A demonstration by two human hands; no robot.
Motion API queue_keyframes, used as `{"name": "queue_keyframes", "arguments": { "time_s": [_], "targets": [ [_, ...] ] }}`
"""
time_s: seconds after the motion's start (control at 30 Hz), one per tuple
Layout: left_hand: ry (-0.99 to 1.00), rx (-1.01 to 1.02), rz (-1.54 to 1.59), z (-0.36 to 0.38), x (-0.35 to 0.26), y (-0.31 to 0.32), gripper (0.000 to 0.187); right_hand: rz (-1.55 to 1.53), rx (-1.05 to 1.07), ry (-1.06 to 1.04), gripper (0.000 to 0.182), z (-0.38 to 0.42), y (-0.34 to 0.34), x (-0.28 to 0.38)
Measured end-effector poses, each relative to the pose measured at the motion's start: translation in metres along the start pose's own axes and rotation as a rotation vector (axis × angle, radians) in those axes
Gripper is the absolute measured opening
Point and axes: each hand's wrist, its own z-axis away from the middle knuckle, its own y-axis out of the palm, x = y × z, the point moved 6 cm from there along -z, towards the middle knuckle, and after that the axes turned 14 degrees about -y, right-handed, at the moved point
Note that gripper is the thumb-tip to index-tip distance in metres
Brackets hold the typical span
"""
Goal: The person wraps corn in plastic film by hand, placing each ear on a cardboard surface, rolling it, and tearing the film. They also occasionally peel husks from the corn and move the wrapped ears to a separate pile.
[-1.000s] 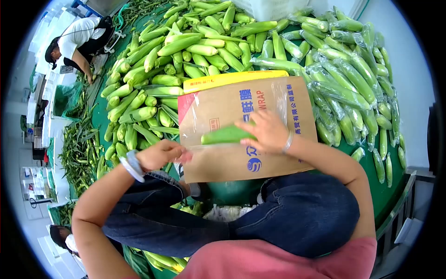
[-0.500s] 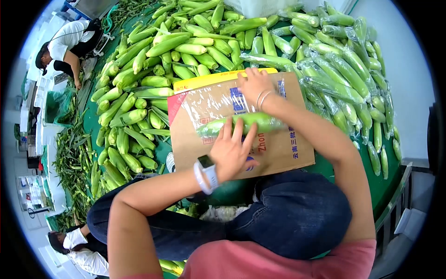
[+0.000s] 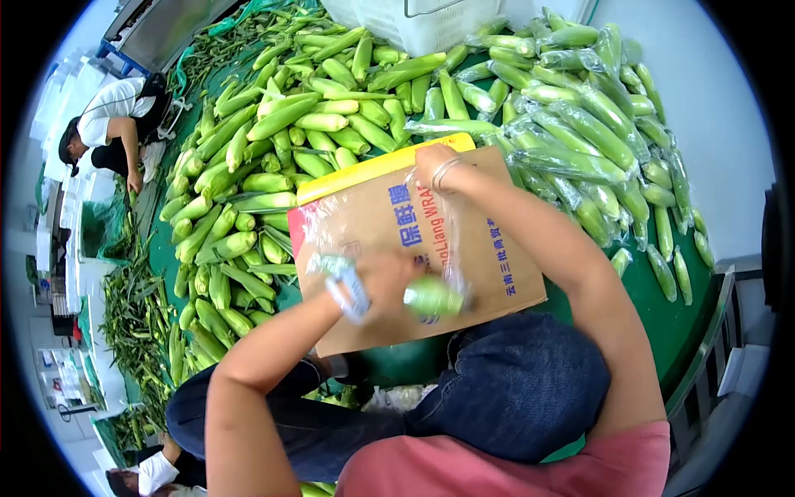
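A cardboard box (image 3: 373, 224) with blue and red print and a yellow edge (image 3: 385, 168) lies tilted above my knees. Low on it, my left hand (image 3: 385, 277), with a watch at the wrist, is blurred by motion. Its fingers seem closed round one end of a green corn cob (image 3: 435, 296), also blurred. Clear plastic film (image 3: 451, 240) runs from this cob up toward the yellow edge. There my right hand (image 3: 435, 163), with bracelets at the wrist, has its fingers pinched on the film, their tips partly hidden.
Unwrapped corn (image 3: 323, 120) is heaped behind and left of the box on a green surface (image 3: 638, 331). Film-wrapped cobs (image 3: 580, 141) are piled at the right. A white basket (image 3: 414, 25) stands at the back. Two other people are at the left, one crouching (image 3: 112, 116).
My left hand, spread over the cob before, is now lower with its fingers drawn in. The cob has moved down and looks shorter. My right hand has shifted left, and the box is turned slightly.
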Motion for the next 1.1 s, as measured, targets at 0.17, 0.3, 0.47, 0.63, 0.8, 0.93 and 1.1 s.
{"name": "queue_keyframes", "arguments": {
  "time_s": [0.17, 0.3, 0.47, 0.63, 0.8, 0.93, 1.1],
  "targets": [
    [0.232, 1.344, 0.375, 0.123, -0.026, 0.076, 0.078, -0.051, -0.186, -0.065, 0.035, 0.032, 0.013, 0.01],
    [-0.369, 1.193, 1.725, 0.156, 0.005, 0.05, 0.068, -0.1, -0.294, -0.334, 0.042, 0.081, 0.018, 0.039],
    [-0.168, -0.039, 1.966, 0.078, 0.018, -0.038, 0.054, -1.552, 0.165, -0.578, 0.057, 0.129, 0.056, 0.137],
    [-0.262, -0.751, 1.833, 0.005, 0.014, -0.1, 0.034, -1.477, 0.053, -0.053, 0.029, 0.149, 0.033, 0.104],
    [-0.408, -0.624, 1.037, -0.094, 0.063, -0.152, 0.026, 0.265, -0.695, 0.176, 0.011, 0.194, -0.067, -0.002],
    [-0.297, 0.061, 0.322, -0.19, 0.006, -0.147, 0.033, 0.62, -0.821, 0.278, 0.015, 0.229, -0.1, -0.051],
    [-0.517, -0.08, 1.077, -0.354, 0.116, -0.103, 0.038, -0.095, -1.262, 0.68, 0.026, 0.316, -0.078, -0.165]
  ]
}}
